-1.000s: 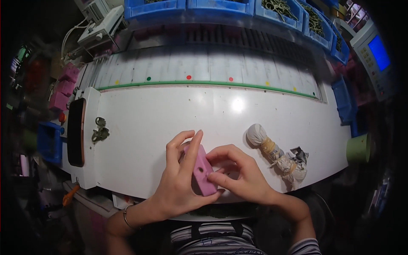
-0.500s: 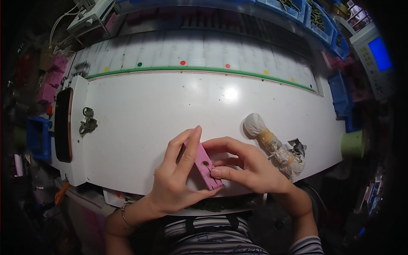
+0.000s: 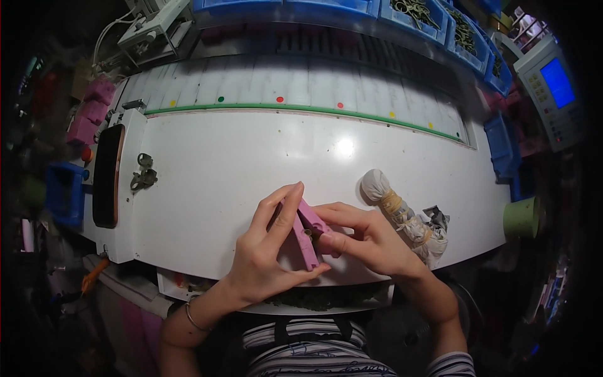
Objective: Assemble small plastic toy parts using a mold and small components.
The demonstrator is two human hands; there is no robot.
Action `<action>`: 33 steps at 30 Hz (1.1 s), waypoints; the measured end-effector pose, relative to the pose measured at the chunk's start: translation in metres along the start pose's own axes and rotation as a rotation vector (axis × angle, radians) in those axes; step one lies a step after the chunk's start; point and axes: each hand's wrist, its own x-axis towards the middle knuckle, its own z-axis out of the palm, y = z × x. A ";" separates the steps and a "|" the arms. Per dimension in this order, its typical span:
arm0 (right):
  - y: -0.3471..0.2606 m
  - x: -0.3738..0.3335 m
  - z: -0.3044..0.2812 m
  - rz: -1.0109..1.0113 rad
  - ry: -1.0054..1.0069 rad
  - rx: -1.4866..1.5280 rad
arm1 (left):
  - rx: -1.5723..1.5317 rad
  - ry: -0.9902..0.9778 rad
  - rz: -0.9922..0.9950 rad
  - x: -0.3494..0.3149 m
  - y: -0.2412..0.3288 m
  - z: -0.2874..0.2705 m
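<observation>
Between my hands, above the near middle of the white table, is a pink rubber mould (image 3: 305, 249), parted into two pieces with a gap between them. My left hand (image 3: 259, 259) grips the left piece by its ends, fingers at the top and thumb at the bottom. The right piece (image 3: 313, 218) is pinched between the thumb and fingers of my right hand (image 3: 372, 242). A small round dark-edged spot (image 3: 308, 233) shows at the gap; I cannot tell whether it is a hole or a part inside.
Dark green ring-shaped pieces (image 3: 144, 173) lie at the left, near a phone (image 3: 108, 176). A tied white cloth bundle (image 3: 396, 204) lies right of my hands. Blue trays (image 3: 411, 17) line the back. A device with a blue screen (image 3: 557, 83) and a green cup (image 3: 521, 218) stand right.
The mould was closed, with only a slit showing; now its two pieces are apart. My right hand has drawn the right piece away. The view has shifted slightly.
</observation>
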 end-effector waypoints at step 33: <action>0.024 0.010 0.032 -0.480 0.488 -0.667 | -0.572 0.389 -0.438 0.015 0.000 0.019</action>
